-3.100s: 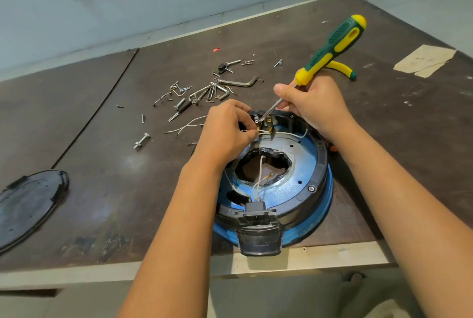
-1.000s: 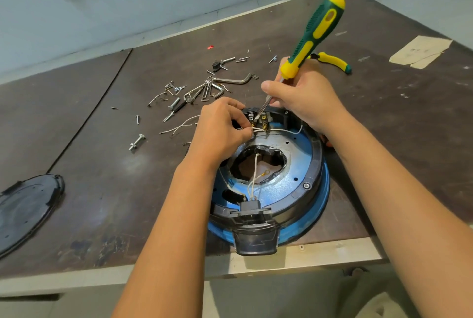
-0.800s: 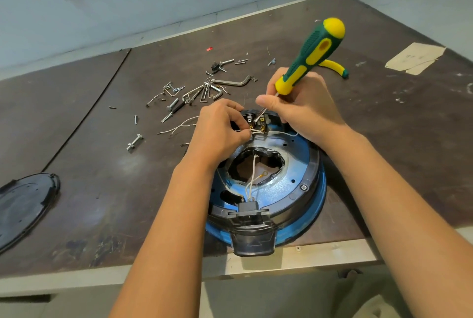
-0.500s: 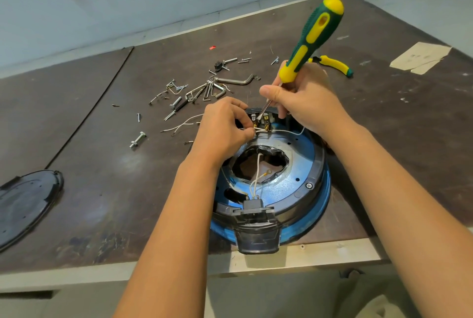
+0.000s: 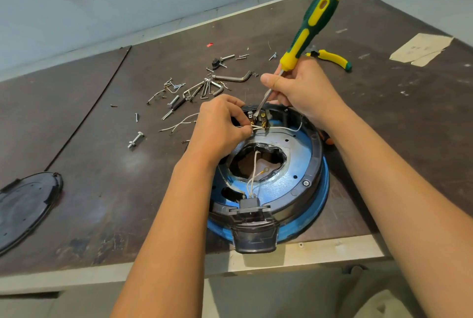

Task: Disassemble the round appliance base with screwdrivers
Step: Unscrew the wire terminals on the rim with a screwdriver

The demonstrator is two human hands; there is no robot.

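Lying far left of the round appliance base (image 5: 294, 184), a black round cover (image 5: 25, 205) is seen on the desk (image 5: 102, 189), partly cut off by the frame. Between cover and base a bolt (image 5: 135, 139) is seen. Behind-left of the base, loose screws and hex keys (image 5: 204, 87) are scattered, with a loose white wire (image 5: 179, 124) just left of the base.

The base is placed at the desk's near edge: blue inside, black rim, black tab (image 5: 254, 241) overhanging the edge. White leads (image 5: 252, 179) are run from a black connector (image 5: 249, 202) at the near rim.

The left grip (image 5: 220, 126) is rested on the base's far-left rim, and a pinched wire (image 5: 256, 127) is held at the terminal block (image 5: 258, 119).

The right grip (image 5: 302, 90) is held over the far rim, clamped round the metal shaft of the green-yellow screwdriver (image 5: 311, 23) just below the handle. The tip is set at the left terminal and the handle is tilted up and rightward.

Behind-right of the base, yellow-handled pliers (image 5: 332, 58) are partly hidden by the right grip. Far right behind the base, a torn paper patch (image 5: 422, 49) is seen flat on the desk.
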